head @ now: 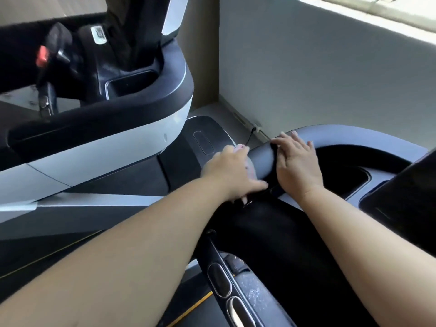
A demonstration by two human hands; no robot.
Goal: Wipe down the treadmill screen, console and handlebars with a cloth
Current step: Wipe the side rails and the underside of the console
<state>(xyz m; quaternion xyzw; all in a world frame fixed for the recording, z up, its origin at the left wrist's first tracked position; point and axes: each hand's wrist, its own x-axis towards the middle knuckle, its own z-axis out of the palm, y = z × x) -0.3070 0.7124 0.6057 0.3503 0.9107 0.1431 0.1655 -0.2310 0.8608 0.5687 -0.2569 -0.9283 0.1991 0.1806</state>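
Note:
My left hand (pixel 232 173) is curled over a pale pink cloth (pixel 250 170) and presses it against the rounded end of the grey handlebar (pixel 261 159). Only small bits of the cloth show past my fingers. My right hand (pixel 297 162) lies flat on the same handlebar just to the right, fingers spread over a black band, holding nothing. The handlebar curves away to the right around the dark console tray (pixel 354 178). A corner of the black screen (pixel 405 187) shows at the right edge.
A neighbouring treadmill's white and black console (pixel 141 140) fills the left, with a red safety clip (pixel 42 55) hanging on it. A grey wall (pixel 318 74) stands close behind the handlebar. Metal pulse sensors (pixel 238 309) sit on a lower bar near me.

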